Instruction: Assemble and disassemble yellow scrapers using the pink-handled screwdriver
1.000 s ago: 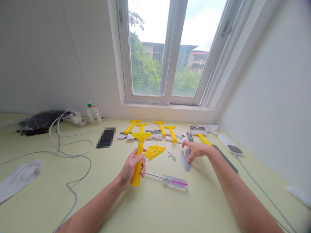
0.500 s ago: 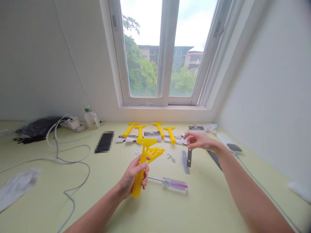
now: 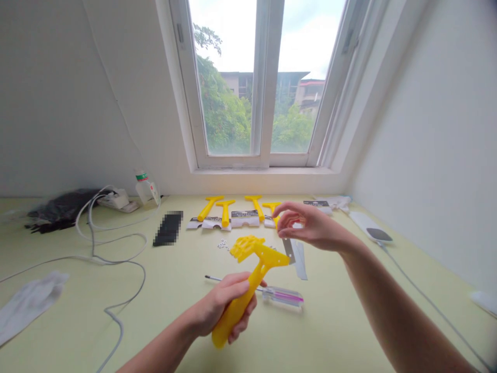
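My left hand (image 3: pixel 235 305) is wrapped around the handle of a yellow scraper (image 3: pixel 269 256), its wide head tilted up to the right. From the pinched fingertips of my right hand (image 3: pixel 310 225) hangs a thin grey scraper blade (image 3: pixel 288 250) with holes, just right of that head and apparently close to it. More flat blades (image 3: pixel 300 263) lie on the table behind it. Beneath the scraper lies a screwdriver (image 3: pixel 282 296) with a clear and purple handle, its shaft partly covered by my left hand. Small yellow plastic parts (image 3: pixel 244 247) sit in a pile beyond the scraper head.
Small nuts (image 3: pixel 222 244) lie left of the yellow pile. Several yellow scrapers (image 3: pixel 225 212) and printed packages (image 3: pixel 245 218) line the back. At left are a blurred black item (image 3: pixel 169 228), looping cables (image 3: pixel 143 269) and a bottle (image 3: pixel 145 190). A white device (image 3: pixel 370 228) is at right.
My left hand has tilted the scraper to the right and brought its head lower. The right hand has moved left with the blade, toward the scraper head.
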### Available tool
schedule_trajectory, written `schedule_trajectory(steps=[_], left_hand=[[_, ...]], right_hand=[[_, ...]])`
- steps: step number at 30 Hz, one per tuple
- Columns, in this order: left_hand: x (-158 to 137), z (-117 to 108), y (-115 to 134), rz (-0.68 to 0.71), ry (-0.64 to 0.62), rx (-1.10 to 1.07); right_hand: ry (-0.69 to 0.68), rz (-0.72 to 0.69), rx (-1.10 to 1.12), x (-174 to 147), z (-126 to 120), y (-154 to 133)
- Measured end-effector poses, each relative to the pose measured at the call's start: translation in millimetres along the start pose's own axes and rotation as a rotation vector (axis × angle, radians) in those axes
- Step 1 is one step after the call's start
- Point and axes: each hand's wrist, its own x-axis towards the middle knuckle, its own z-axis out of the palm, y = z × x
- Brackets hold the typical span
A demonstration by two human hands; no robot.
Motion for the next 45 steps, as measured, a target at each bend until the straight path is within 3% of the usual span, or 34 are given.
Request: schedule_trajectory(steps=[6,8,14,21,26,32,41,45], left_hand=[[-3,5,6,0.025,0.219,0.274],[-3,7,6,0.03,0.279,0.356],[-3,14,2,0.0,0.358,0.609],[-4,13,-3,0.12,0.492,0.814],[-1,13,-3,0.206,0.55,0.859],[0,11,-2,0.238,0.557,0.855],[2,7,-4,0.213,0.586,0.803],[2,8,-2,0.195,0.6,0.793]], right_hand=[[0.194,-0.028,-0.019,-19,-19,-12],[0.165,-0.025,0.06,-21,-19,-17],[-0.111,0.063,0.148,0,16,-3],[0.058,0.132,0.049,18,46,28],[0.211,0.116,-0.086,24,57,33],[0.241,0.14,-0.121,28,66,41],[0.214,0.165,-0.131,26,64,45],[0.06,0.23,-0.065,22,53,47]])
